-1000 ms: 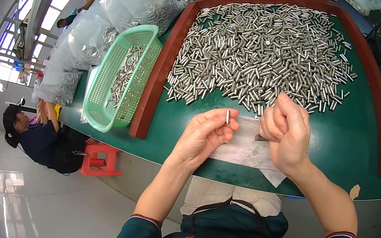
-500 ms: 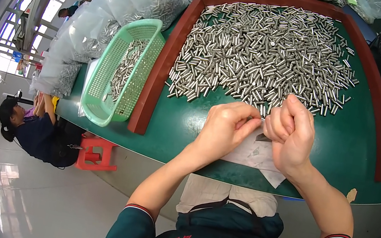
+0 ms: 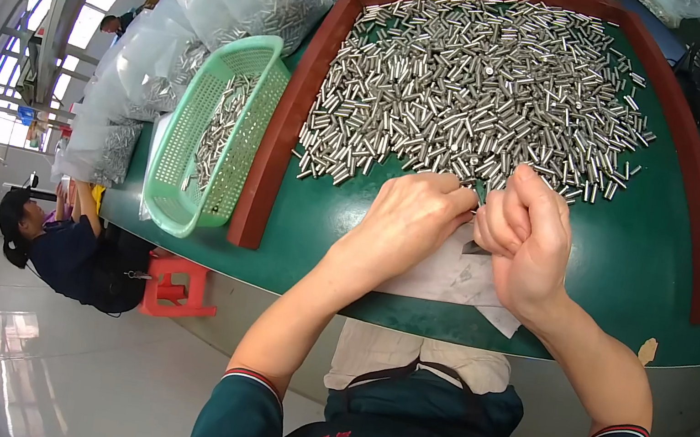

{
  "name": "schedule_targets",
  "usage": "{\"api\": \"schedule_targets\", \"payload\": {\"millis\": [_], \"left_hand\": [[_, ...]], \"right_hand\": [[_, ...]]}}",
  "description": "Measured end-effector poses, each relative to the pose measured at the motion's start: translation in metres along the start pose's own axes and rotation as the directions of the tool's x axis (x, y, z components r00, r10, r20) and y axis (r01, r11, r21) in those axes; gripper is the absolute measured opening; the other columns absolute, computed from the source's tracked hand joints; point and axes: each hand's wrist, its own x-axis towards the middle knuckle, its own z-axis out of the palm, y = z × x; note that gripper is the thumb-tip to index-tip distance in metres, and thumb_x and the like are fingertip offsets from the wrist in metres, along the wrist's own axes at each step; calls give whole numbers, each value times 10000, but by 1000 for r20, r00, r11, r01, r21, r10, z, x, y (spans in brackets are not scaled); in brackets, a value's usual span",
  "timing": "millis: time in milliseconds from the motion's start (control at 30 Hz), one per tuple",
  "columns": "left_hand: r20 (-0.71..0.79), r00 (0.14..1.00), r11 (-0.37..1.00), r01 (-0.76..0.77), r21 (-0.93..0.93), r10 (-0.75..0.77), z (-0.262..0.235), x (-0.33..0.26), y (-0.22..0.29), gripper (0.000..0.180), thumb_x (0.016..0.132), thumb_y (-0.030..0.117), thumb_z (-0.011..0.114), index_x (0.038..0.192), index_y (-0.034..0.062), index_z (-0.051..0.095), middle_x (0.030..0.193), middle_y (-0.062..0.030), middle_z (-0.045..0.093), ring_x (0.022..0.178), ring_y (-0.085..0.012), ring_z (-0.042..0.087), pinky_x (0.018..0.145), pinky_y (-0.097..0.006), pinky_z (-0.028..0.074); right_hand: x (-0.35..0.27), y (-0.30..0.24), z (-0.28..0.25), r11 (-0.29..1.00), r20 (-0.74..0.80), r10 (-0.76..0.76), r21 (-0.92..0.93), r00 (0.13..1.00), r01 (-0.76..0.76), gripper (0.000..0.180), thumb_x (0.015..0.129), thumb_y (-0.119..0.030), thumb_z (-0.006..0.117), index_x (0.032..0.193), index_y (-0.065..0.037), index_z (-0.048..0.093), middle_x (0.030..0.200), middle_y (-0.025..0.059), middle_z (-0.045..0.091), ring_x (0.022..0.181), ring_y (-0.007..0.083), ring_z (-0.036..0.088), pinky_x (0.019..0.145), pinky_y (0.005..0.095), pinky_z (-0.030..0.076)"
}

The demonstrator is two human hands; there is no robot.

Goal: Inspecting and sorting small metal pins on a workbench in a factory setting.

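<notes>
A green plastic basket (image 3: pixel 213 140) holding a few metal pins sits at the left, just outside the brown frame (image 3: pixel 286 115). Inside the frame, a heap of small metal pins (image 3: pixel 484 83) covers the green table (image 3: pixel 638 267). At its near edge the left hand (image 3: pixel 409 224) curls, fingertips meeting the clenched right hand (image 3: pixel 527 239); whether either grips a pin cannot be told. White paper (image 3: pixel 451 277) lies beneath both.

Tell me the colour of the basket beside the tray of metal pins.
Light green, a mesh plastic basket; seen in the head view.
</notes>
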Motion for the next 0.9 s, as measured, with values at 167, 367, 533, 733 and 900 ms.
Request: {"api": "schedule_targets", "payload": {"millis": [167, 367, 533, 733, 900], "left_hand": [[-93, 994, 996, -65, -66, 59, 1, -7, -8, 87, 676, 62, 600, 733, 14, 553, 609, -96, 525, 542, -258, 523, 491, -341, 414], [-5, 998, 981, 59, -187, -61, -1, -30, 0, 94, 668, 45, 624, 728, 11, 559, 573, -92, 503, 482, -222, 481, 446, -320, 379], [-75, 993, 969, 74, -235, -94, 8, -36, 3, 90, 682, 47, 643, 729, 7, 578, 564, -65, 519, 450, -150, 477, 420, -264, 377], [-96, 988, 960, 87, -265, -117, 10, -38, 1, 78, 670, 20, 650, 702, 4, 580, 581, -71, 545, 450, -150, 491, 420, -251, 388], [-115, 987, 958, 78, -277, -114, 11, -37, 1, 78, 670, 21, 655, 698, 5, 584, 580, -70, 545, 452, -149, 489, 423, -249, 387]], "right_hand": [[-1, 0, 0, 1000, -9, 3, -10, 1000, -3, 420, 883, -208, 375, 489, -111, 266, 415, -20, 281, 382, 58, 184, 375, 232, 165], [-1, 1, 2, 994, 3, 4, -106, 1000, -3, 432, 892, -233, 332, 483, -127, 241, 393, -15, 248, 376, 81, 162, 390, 244, 171], [-3, 1, -2, 988, 133, -126, -77, 983, 137, 420, 880, -210, 330, 478, -124, 243, 394, -21, 250, 382, 80, 169, 398, 243, 183], [-1, 6, -3, 987, 108, -93, -122, 990, 106, 425, 878, -217, 336, 475, -124, 242, 395, -21, 247, 384, 79, 168, 396, 242, 180], [-2, 6, -1, 994, 81, -56, -86, 995, 63, 425, 877, -221, 337, 475, -125, 241, 394, -20, 244, 384, 80, 162, 396, 244, 179]]}}
